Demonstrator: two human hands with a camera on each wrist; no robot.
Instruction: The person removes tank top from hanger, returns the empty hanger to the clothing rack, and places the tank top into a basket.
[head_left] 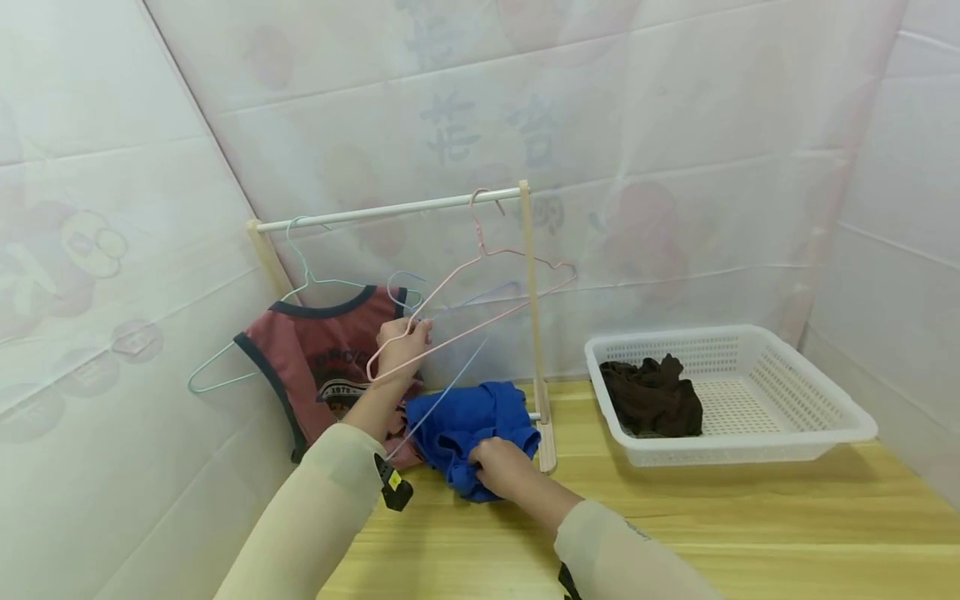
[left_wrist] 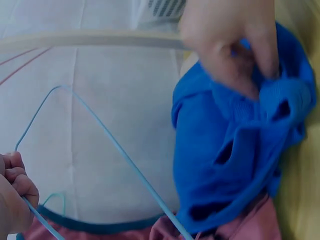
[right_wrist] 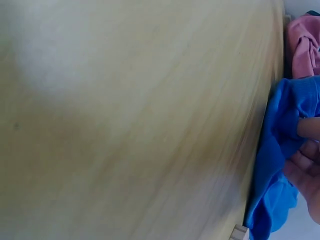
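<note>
In the head view my left hand (head_left: 402, 342) grips a thin light-blue clothes hanger (left_wrist: 125, 155) near its hook, tilted in front of the rack. My right hand (head_left: 501, 467) pinches a bunched blue garment (head_left: 483, 408), which lies on the table at the foot of the rack. In the right wrist view, thumb and fingers (right_wrist: 307, 129) are on the blue cloth. The hanger's long bar slants down across the garment's left side. A dusty-red sleeveless top (head_left: 292, 346) with dark trim hangs from a mint-green hanger (head_left: 217, 358) behind my left hand.
A small rack with a white rail (head_left: 397, 210) and wooden posts stands against the sheeted wall. An unloaded pink hanger (head_left: 480, 240) hangs on its right end, overlapping my left hand in the head view. To the right, a white plastic basket (head_left: 750, 450) holds a dark brown cloth (head_left: 656, 400).
</note>
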